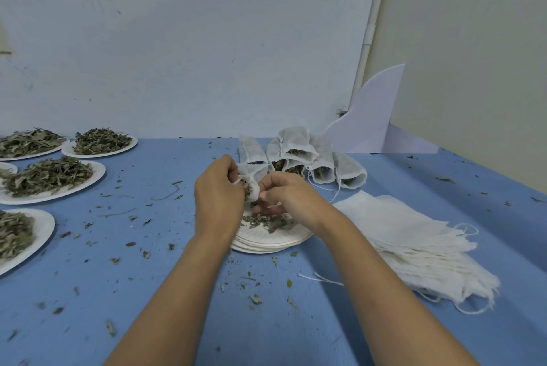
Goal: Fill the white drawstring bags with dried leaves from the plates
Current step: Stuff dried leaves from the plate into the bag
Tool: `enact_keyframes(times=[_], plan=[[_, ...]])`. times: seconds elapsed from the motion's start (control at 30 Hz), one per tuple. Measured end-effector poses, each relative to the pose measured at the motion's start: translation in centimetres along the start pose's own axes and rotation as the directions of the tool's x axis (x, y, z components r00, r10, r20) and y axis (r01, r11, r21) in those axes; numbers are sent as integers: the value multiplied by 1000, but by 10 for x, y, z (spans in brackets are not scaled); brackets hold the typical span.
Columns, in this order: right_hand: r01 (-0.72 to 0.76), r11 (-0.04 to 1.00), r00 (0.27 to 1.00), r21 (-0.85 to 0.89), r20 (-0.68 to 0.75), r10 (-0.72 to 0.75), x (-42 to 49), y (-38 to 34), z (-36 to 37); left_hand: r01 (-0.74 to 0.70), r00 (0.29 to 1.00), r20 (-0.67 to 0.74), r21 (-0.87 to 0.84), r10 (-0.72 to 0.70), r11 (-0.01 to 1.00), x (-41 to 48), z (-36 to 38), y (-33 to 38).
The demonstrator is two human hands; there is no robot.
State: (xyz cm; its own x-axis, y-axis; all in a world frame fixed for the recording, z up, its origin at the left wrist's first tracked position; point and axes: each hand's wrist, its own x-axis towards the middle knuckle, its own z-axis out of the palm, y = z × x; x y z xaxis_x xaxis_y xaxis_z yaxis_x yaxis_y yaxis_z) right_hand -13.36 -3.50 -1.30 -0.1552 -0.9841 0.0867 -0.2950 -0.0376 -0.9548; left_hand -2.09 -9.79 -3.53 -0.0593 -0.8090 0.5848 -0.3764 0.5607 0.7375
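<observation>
My left hand (217,197) grips the open mouth of a white drawstring bag (250,174), held above a stack of white paper plates (272,243). Green dried leaves show inside the bag's mouth. My right hand (288,195) pinches the bag's other rim, its fingers curled over the dried leaves (268,222) lying on the top plate. Behind the hands, several filled bags (299,143) lie piled against the wall, leaves showing at their openings.
A pile of flat empty bags (414,247) with loose strings lies at the right. Several plates heaped with leaves (50,179) sit at the left. Leaf crumbs are scattered over the blue tabletop (148,277). A white curved board (373,120) leans in the back corner.
</observation>
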Motion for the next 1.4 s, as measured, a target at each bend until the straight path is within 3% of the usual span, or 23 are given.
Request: enact_keyframes(times=[0.1,0.23,0.33,0.43,0.67,0.8,0.97,1.1,1.23,1.4], plan=[[-32,995,993,98,-113,43,5,1,2,11,999,50,-14,-10,1000,1,2,2],[-3,1000,936,-16,-353,-3,12,5,1,76,985,161,-97,-59,992,3,1,10],[-10,999,906,-40,-424,-8,11,7,-1,213,947,284,-204,-151,955,6,-2,14],[-14,998,911,-62,-413,-13,10,7,0,329,911,346,-274,-226,904,6,-3,14],[23,992,922,-120,-382,-67,5,4,0,107,983,164,-140,-83,984,2,-2,12],[56,996,967,-66,-247,-71,3,0,7,22,997,69,-73,-17,997,1,-2,14],[10,999,957,-50,-290,-24,6,5,2,93,994,64,-115,-86,989,1,-1,12],[-47,997,941,65,-333,66,6,4,-5,232,972,94,-201,-217,952,5,-2,13],[-116,933,968,341,-172,184,3,-3,-4,328,944,138,-320,-299,889,7,-3,17],[-37,860,962,509,-216,170,3,-2,4,379,925,159,-390,-344,839,8,-5,18]])
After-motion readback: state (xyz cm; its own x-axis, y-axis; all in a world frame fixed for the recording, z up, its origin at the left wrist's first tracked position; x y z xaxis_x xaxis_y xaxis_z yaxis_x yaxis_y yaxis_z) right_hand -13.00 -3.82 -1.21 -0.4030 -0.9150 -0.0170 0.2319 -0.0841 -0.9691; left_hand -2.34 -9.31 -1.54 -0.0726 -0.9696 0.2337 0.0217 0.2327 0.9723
